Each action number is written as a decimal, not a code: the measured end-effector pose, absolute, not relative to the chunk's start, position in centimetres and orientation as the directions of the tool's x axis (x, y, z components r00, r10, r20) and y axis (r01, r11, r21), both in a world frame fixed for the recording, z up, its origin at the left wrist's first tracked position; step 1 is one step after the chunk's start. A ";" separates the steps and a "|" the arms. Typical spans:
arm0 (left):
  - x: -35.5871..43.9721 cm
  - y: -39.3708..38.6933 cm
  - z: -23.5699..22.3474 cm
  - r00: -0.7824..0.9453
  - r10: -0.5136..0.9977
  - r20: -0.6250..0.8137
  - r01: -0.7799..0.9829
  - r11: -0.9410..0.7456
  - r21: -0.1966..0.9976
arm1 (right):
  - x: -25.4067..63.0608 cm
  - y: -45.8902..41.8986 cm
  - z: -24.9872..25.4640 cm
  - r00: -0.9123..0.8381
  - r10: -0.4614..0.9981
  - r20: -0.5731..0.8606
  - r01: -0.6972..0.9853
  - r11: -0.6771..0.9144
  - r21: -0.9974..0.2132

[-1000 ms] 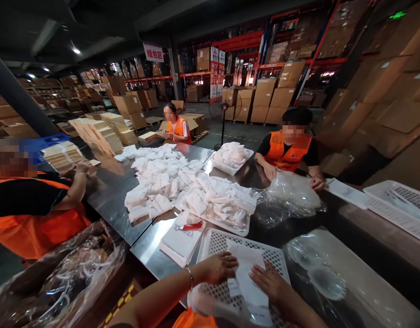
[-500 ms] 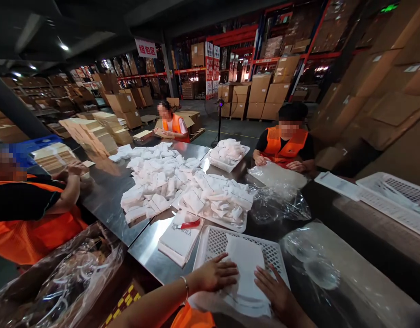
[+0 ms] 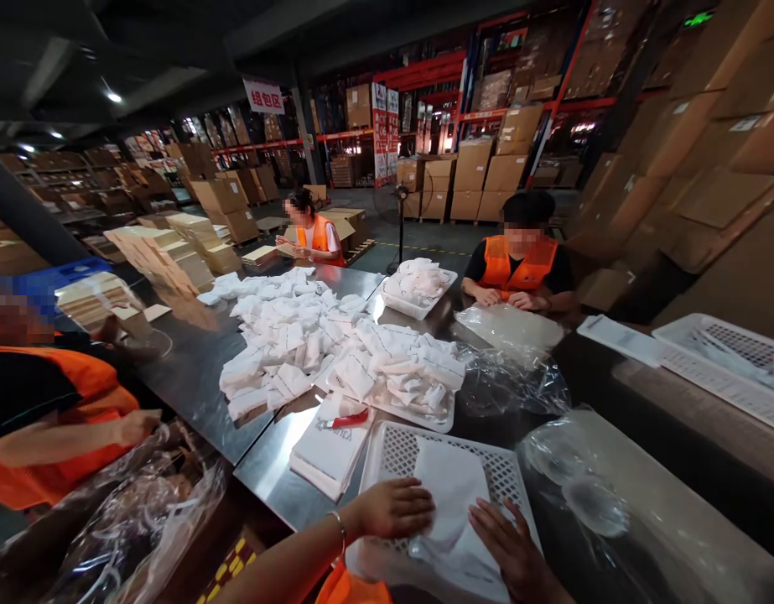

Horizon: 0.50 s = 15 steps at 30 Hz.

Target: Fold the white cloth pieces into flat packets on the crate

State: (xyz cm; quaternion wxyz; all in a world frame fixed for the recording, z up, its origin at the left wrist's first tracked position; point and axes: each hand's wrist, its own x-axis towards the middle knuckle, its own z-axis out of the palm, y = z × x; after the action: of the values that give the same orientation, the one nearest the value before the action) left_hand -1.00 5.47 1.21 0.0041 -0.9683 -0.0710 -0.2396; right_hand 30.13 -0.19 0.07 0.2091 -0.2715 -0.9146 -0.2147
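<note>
A flat white pouch or bag (image 3: 453, 474) lies in a white plastic basket (image 3: 369, 457) close in front of me. My left hand (image 3: 400, 509) rests on its left edge, fingers stretched out and side by side. At the lower right edge, my right hand (image 3: 503, 537) lies flat with its fingers extended. More white, partly see-through material covers the near end of the basket; its exact kind is unclear. Left of the basket, a stack of flat white printed bags (image 3: 327, 457) carries a red utility knife (image 3: 349, 419).
A large heap of white packets (image 3: 292, 335) covers the middle of the steel table (image 3: 201, 390). Clear plastic wrap (image 3: 518, 377) lies to the right. Co-workers in orange vests sit around the table. A plastic-lined box (image 3: 128, 528) stands at lower left.
My left thumb has drawn in against the fingers, and my hands have shifted slightly on the pouch. The left co-worker's hands have separated, one coming down toward the plastic-lined box.
</note>
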 end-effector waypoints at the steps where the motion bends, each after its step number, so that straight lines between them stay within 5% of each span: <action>1: -1.1 5.6 1.4 0.896 0.084 0.436 0.098 -0.995 -0.010 | 30.2 -0.2 0.1 -0.780 0.394 0.485 0.569 0.769 0.291; 5: -1.2 5.4 1.2 0.915 0.065 0.399 0.036 -0.996 0.080 | 30.0 -0.3 -0.1 -0.778 0.366 0.511 0.508 0.845 0.168; 8: -0.7 4.3 0.8 0.823 0.413 0.390 0.243 -0.877 0.414 | 29.5 -0.9 -0.3 -0.616 0.518 0.593 0.560 0.818 -0.133; 11: 0.4 2.9 0.9 0.512 0.820 0.255 0.440 -0.505 0.742 | 28.4 -1.5 -0.3 -0.262 0.807 0.530 0.668 0.548 -0.504; 15: 2.4 2.0 1.7 0.214 0.972 0.098 0.360 -0.172 0.917 | 26.5 -1.5 -0.3 0.172 0.951 0.255 0.633 0.092 -0.768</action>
State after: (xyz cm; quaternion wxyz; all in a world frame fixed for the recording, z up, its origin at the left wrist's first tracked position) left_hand 2.39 2.05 1.74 -0.4051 -0.6657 -0.5002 -0.3777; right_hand 26.48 -1.45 -0.30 0.4113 -0.6456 -0.6137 0.1933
